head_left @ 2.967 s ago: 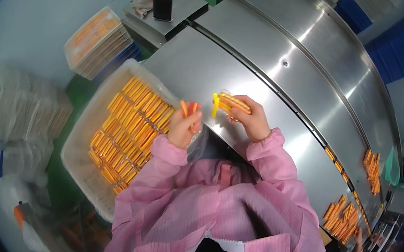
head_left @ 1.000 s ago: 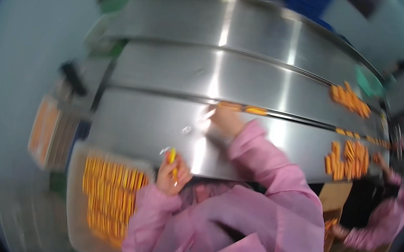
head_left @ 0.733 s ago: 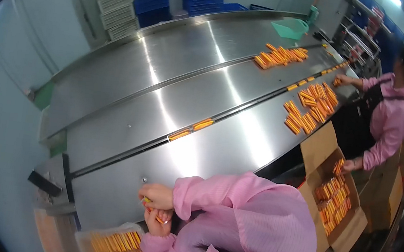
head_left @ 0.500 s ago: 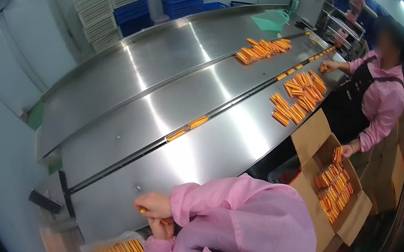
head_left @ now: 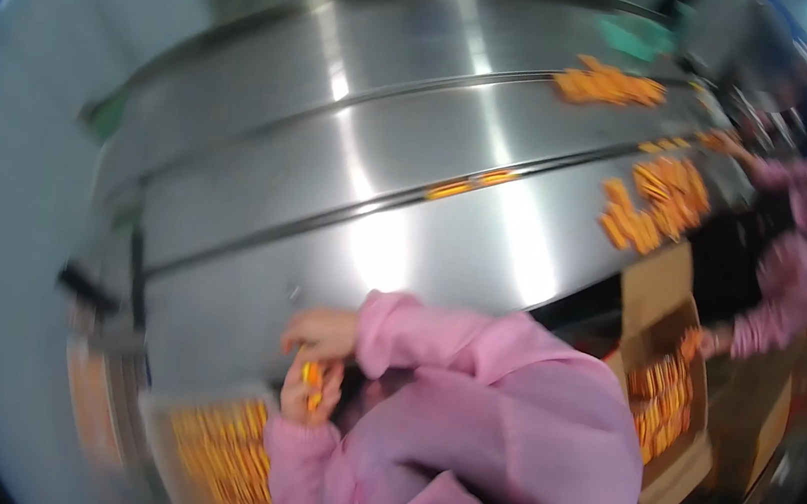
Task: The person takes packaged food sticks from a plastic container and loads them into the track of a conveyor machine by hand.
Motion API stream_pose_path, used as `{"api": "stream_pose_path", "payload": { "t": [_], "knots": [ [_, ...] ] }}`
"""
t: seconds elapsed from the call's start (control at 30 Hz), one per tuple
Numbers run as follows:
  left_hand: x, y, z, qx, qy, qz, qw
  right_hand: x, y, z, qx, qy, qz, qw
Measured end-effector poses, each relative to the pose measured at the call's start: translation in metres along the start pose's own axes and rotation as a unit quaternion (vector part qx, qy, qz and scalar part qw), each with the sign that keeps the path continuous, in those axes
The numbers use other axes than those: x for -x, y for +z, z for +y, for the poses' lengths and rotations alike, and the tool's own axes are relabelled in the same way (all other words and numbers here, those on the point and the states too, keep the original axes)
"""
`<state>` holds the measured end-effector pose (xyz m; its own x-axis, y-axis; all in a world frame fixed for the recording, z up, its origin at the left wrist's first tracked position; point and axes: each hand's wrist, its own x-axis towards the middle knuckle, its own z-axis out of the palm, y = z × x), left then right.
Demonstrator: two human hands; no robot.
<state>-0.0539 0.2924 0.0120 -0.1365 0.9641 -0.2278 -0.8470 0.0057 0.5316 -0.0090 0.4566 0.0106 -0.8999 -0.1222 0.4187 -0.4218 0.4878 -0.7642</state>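
Note:
Just over the near edge of the steel table (head_left: 224,316), my two hands are close together. My left hand (head_left: 296,402) is curled around several small orange-and-yellow wrapped sticks (head_left: 311,382). Right above it, my right hand (head_left: 325,331) overlaps its fingertips. Blur softens the fingers of my right hand, but they look apart, with nothing visible in them. Below and left of my hands stands a pale crate (head_left: 159,424) filled with rows of similar orange sticks (head_left: 218,446). Both my sleeves are pink.
Two yellow-orange packs (head_left: 449,190) lie in the table's channel. Orange stick piles (head_left: 667,199) lie on the right, another pile (head_left: 610,84) behind, near a green scoop-like container (head_left: 636,39). A co-worker (head_left: 799,270) in pink reaches into a cardboard box (head_left: 661,274) of orange sticks.
My view has turned, so the table sits differently and more of the crate shows. My left hand now shows the sticks in its palm; my right hand has loosened above it.

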Motion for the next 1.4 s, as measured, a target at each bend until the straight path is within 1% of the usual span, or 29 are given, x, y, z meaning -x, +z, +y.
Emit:
{"api": "stream_pose_path", "payload": {
  "t": [0.03, 0.07, 0.1, 0.13, 0.17, 0.2, 0.23, 0.27, 0.33, 0.37, 0.43, 0.57, 0.67, 0.7, 0.73, 0.77, 0.8, 0.87, 0.93, 1.03, 1.07, 1.1, 1.13, 1.2, 1.27, 1.3, 1.33, 1.37, 1.4],
  "knots": [
    [0.005, 0.013, 0.002, -0.028, 0.038, 0.111, 0.993, -0.001, -0.006, -0.006, -0.009, 0.02, -0.039, 0.999],
    [0.008, -0.001, 0.005, -0.028, 0.046, 0.086, 0.995, -0.002, -0.004, -0.009, -0.02, 0.041, -0.025, 0.999],
    [0.009, 0.016, 0.007, -0.063, 0.061, 0.102, 0.991, -0.001, -0.012, -0.017, -0.022, 0.055, -0.048, 0.997],
    [0.013, 0.008, 0.009, -0.06, 0.028, 0.081, 0.995, -0.003, -0.018, -0.026, -0.076, 0.058, -0.043, 0.994],
    [0.015, 0.024, 0.01, -0.085, 0.037, 0.111, 0.989, -0.005, -0.024, -0.04, -0.218, 0.23, -0.087, 0.944],
    [0.022, 0.029, 0.007, -0.07, 0.062, 0.141, 0.985, -0.004, -0.022, -0.039, -0.228, 0.221, -0.065, 0.946],
    [0.026, 0.032, 0.005, -0.058, 0.079, 0.148, 0.984, 0.0, -0.013, -0.028, -0.164, 0.142, 0.007, 0.976],
    [0.027, 0.028, 0.018, -0.048, 0.088, 0.147, 0.984, -0.014, -0.014, -0.023, -0.17, 0.138, -0.013, 0.975],
    [0.033, 0.014, 0.017, -0.065, 0.121, 0.17, 0.976, -0.021, -0.015, -0.025, -0.158, 0.26, -0.024, 0.952],
    [0.035, 0.009, 0.017, -0.088, 0.14, 0.185, 0.969, -0.026, -0.013, -0.028, -0.157, 0.257, -0.036, 0.953],
    [0.04, 0.008, 0.017, -0.112, 0.151, 0.198, 0.962, -0.029, -0.009, -0.037, -0.274, 0.324, -0.05, 0.904],
    [0.055, 0.008, 0.022, -0.179, 0.145, 0.229, 0.946, -0.036, 0.004, -0.031, -0.326, 0.309, -0.113, 0.886],
    [0.069, 0.011, 0.032, -0.16, 0.137, 0.264, 0.941, -0.051, 0.009, -0.028, -0.337, 0.291, -0.153, 0.882],
    [0.076, 0.013, 0.034, -0.156, 0.145, 0.268, 0.94, -0.062, 0.006, -0.024, -0.3, 0.274, -0.123, 0.905],
    [0.082, 0.015, 0.041, -0.166, 0.171, 0.32, 0.917, -0.079, 0.001, -0.016, -0.265, 0.261, -0.094, 0.924],
    [0.091, 0.016, 0.042, -0.179, 0.198, 0.369, 0.89, -0.092, -0.003, -0.002, -0.252, 0.264, -0.016, 0.931],
    [0.104, 0.016, 0.043, -0.185, 0.226, 0.385, 0.875, -0.105, -0.009, 0.02, -0.238, 0.265, 0.064, 0.932],
    [0.142, 0.012, 0.043, -0.205, 0.273, 0.416, 0.843, -0.122, -0.023, 0.071, -0.239, 0.318, 0.179, 0.9],
    [0.183, 0.004, 0.039, -0.215, 0.317, 0.475, 0.792, -0.13, -0.035, 0.112, -0.151, 0.351, 0.211, 0.9],
    [0.243, -0.019, 0.031, -0.197, 0.341, 0.599, 0.697, -0.137, -0.034, 0.152, -0.168, 0.38, 0.232, 0.88],
    [0.26, -0.028, 0.025, -0.182, 0.346, 0.628, 0.673, -0.142, -0.033, 0.153, -0.169, 0.379, 0.226, 0.881],
    [0.277, -0.037, 0.019, -0.167, 0.35, 0.656, 0.648, -0.145, -0.031, 0.151, -0.105, 0.383, 0.214, 0.893],
    [0.294, -0.046, 0.011, -0.162, 0.348, 0.66, 0.646, -0.146, -0.028, 0.151, -0.041, 0.386, 0.2, 0.899],
    [0.323, -0.058, 0.001, -0.132, 0.323, 0.72, 0.6, -0.148, -0.029, 0.156, -0.023, 0.4, 0.169, 0.901],
    [0.343, -0.069, -0.008, -0.12, 0.315, 0.746, 0.574, -0.152, -0.033, 0.117, 0.246, 0.398, 0.084, 0.88],
    [0.355, -0.077, -0.013, -0.135, 0.28, 0.761, 0.569, -0.148, -0.038, 0.115, 0.302, 0.396, 0.064, 0.865],
    [0.374, -0.081, -0.023, -0.144, 0.242, 0.783, 0.554, -0.146, -0.05, 0.109, 0.471, 0.286, -0.077, 0.831],
    [0.392, -0.093, -0.035, -0.18, 0.206, 0.797, 0.538, -0.132, -0.065, 0.154, 0.396, 0.341, 0.026, 0.852],
    [0.407, -0.1, -0.039, -0.21, 0.166, 0.81, 0.522, -0.138, -0.071, 0.126, 0.311, 0.39, 0.007, 0.867]
  ]
}}
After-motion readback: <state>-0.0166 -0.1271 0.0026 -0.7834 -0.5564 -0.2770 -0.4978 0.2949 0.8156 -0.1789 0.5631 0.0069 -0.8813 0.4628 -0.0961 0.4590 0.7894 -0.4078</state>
